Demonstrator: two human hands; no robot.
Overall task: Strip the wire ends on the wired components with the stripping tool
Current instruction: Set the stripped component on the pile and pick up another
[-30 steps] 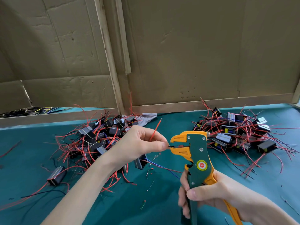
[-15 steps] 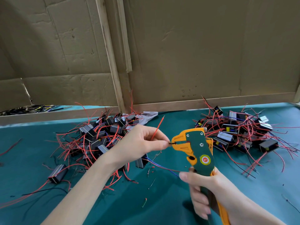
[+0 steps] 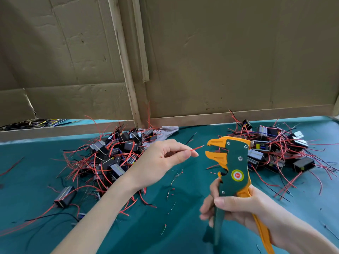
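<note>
thumb and forefinger of the left hand (image 3: 161, 160) pinch a red wire (image 3: 197, 148) near its end, with the other fingers loosely curled. behind and to the left of that hand, a heap of wired components (image 3: 113, 153), black blocks tangled in red leads, lies on the teal table cover (image 3: 27, 180). the wire's short free end points right and slightly up. its pale tip is just short of the stripping tool (image 3: 233, 162), level with the gap between the tool's orange jaws, which stand apart and face left. wire and tool do not touch. the right hand (image 3: 238, 206) is wrapped round the tool's handles, holding it upright. further right, a second heap of components (image 3: 275, 151) lies behind the tool.
</note>
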